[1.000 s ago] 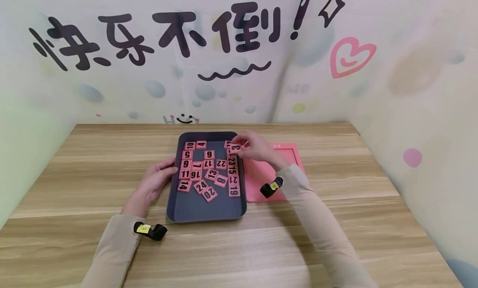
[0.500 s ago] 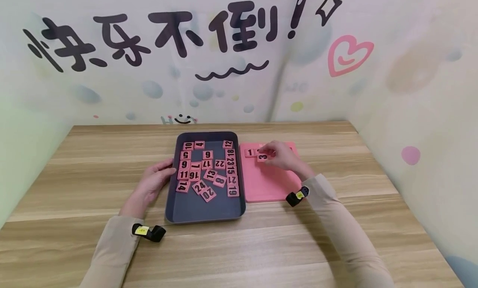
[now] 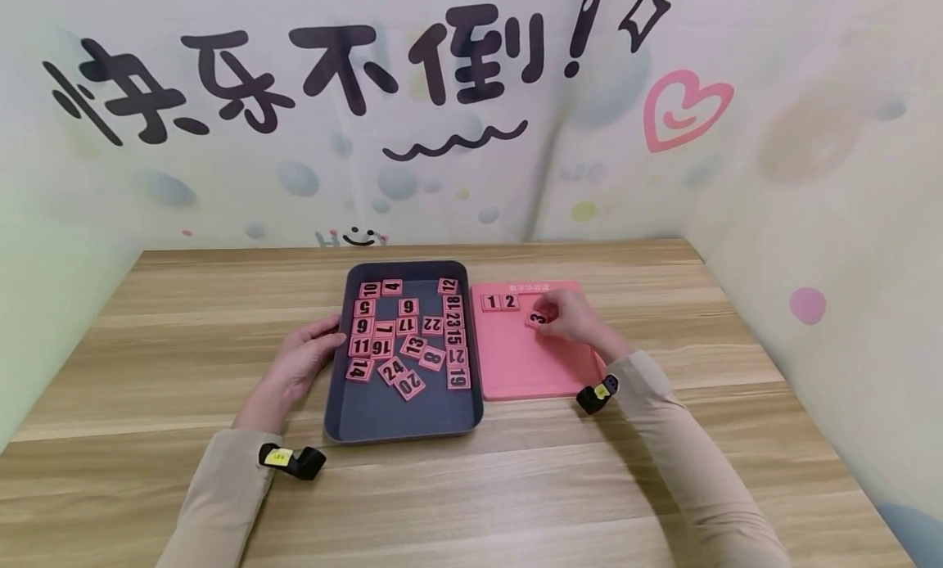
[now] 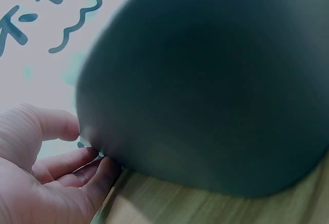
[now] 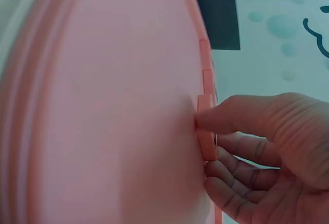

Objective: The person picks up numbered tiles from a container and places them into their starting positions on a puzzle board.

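Note:
My right hand (image 3: 573,316) pinches a pink number tile marked 3 (image 3: 537,318) between thumb and fingers, over the pink puzzle frame (image 3: 530,371). The tile sits tilted in the grip; in the right wrist view the thumb presses the tile's edge (image 5: 207,142). Tiles 1 (image 3: 491,303) and 2 (image 3: 510,302) lie side by side in the frame's top left corner. My left hand (image 3: 298,359) grips the left side of the dark grey tray (image 3: 401,421). In the left wrist view, thumb and fingertips meet at the tray's edge (image 4: 205,175).
Several number tiles (image 3: 381,347) lie loose in the tray, some in a column along its right wall. Tray and puzzle frame stand next to each other on the wooden table (image 3: 221,306). A printed backdrop (image 3: 442,183) rises behind the table.
My right hand has carried tile 3 from above the tray's upper right corner rightward over the puzzle frame, past tiles 1 and 2. My left hand stays on the tray.

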Demonstrator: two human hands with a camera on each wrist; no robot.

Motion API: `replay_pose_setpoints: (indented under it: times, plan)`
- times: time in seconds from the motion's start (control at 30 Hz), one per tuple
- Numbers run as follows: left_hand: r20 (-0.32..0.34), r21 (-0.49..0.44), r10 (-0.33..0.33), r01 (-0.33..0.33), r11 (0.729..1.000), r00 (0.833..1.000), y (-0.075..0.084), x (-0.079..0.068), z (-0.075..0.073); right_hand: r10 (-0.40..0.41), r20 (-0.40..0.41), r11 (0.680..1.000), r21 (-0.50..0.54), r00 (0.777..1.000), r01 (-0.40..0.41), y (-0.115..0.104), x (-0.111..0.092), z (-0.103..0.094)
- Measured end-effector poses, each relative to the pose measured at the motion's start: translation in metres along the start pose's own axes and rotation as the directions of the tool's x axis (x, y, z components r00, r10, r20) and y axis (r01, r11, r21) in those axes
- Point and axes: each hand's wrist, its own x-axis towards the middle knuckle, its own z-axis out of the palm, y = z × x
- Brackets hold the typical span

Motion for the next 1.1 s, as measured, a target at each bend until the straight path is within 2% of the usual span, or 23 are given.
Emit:
replay_pose_setpoints:
  times: [0.2, 0.33, 0.5, 0.83, 1.1]
  plan:
    - [-0.002, 0.005, 0.003, -0.003, 1.0, 1.0, -0.001, 0.0, 0.0, 0.083, -0.059, 0.994, -0.068, 0.995, -0.087, 0.001, 0.0, 0.002]
    - [0.002, 0.003, 0.002, -0.002, 1.0, 1.0, -0.001, 0.0, 0.0, 0.127, -0.076, 0.99, -0.054, 0.989, -0.131, 0.0, 0.001, 0.001]
    - [-0.004, 0.003, 0.003, -0.003, 1.0, 1.0, -0.002, 0.001, 0.0, 0.101, -0.1, 0.994, -0.03, 0.99, -0.104, 0.006, 0.007, 0.001]
    - [-0.017, 0.016, 0.003, -0.003, 1.0, 1.0, -0.003, 0.001, 0.001, 0.213, -0.116, 0.968, -0.107, 0.97, -0.225, -0.005, 0.014, 0.0]
    - [-0.012, 0.019, 0.01, -0.01, 1.0, 1.0, -0.003, 0.002, 0.0, 0.191, -0.146, 0.965, -0.153, 0.971, -0.213, -0.004, 0.02, 0.0]
